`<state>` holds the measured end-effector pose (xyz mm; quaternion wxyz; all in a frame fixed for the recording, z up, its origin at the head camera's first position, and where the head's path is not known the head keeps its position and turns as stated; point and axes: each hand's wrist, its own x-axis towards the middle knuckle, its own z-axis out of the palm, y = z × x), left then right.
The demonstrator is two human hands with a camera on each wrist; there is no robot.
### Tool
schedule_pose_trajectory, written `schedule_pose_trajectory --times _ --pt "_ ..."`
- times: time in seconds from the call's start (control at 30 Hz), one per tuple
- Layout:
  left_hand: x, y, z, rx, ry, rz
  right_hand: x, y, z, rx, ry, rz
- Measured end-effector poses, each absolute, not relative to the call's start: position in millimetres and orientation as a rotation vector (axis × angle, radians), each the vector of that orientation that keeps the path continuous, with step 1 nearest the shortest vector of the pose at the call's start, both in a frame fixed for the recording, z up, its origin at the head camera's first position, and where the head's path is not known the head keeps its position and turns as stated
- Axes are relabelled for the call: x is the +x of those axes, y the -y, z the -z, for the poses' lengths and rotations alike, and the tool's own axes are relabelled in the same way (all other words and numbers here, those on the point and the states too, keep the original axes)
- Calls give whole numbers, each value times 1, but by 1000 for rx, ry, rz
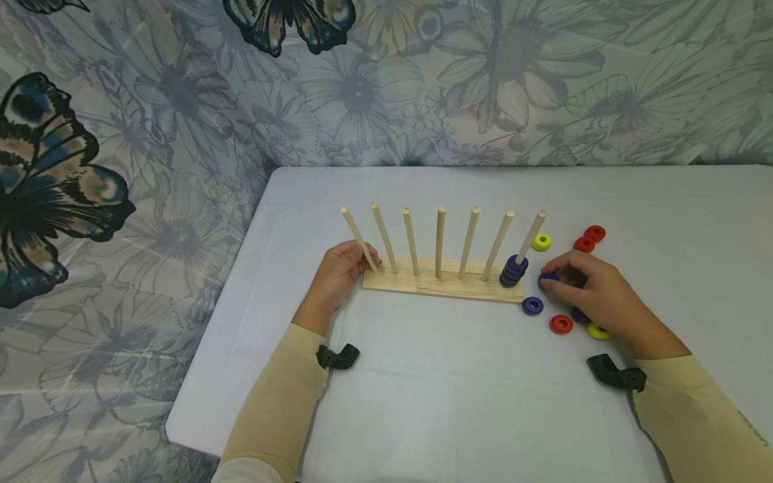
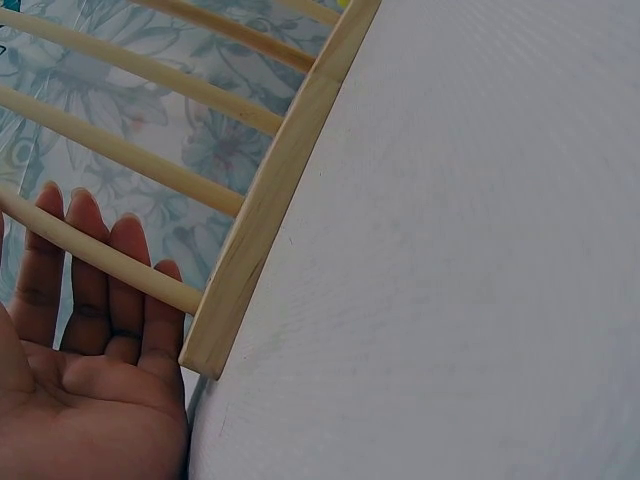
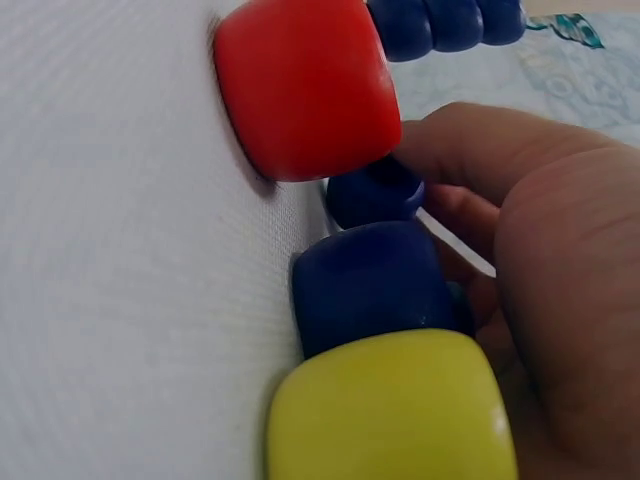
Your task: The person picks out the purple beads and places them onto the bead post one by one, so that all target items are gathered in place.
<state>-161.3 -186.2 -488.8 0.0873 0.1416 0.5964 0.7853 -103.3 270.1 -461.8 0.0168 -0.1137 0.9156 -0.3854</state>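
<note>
A wooden base (image 1: 417, 282) carries a row of upright pegs. Blue rings (image 1: 513, 271) are stacked on its rightmost peg. At the other end, my left hand (image 1: 341, 270) is beside the leftmost peg (image 1: 357, 236). In the left wrist view its fingers (image 2: 88, 270) extend behind that peg, slightly bent, with the palm visible. My right hand (image 1: 594, 287) pinches a blue ring (image 1: 548, 276) between thumb and fingers, just right of the stack. The right wrist view shows this ring (image 3: 372, 192) partly hidden behind a red one.
Loose rings lie around my right hand: a blue ring (image 1: 533, 306), a red ring (image 1: 561, 325), a yellow ring (image 1: 599, 331) and another blue ring (image 1: 580, 315) partly under the hand. Farther back are a yellow ring (image 1: 541, 241) and two red rings (image 1: 594, 233). A white table (image 1: 459, 396) supports everything.
</note>
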Motion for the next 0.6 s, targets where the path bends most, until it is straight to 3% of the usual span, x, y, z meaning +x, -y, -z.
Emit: schedule_pose_trajectory --times 0.6 --pt "-161 186 488 416 -1762 -2345 -105 -271 464 -339 -2874 1167"
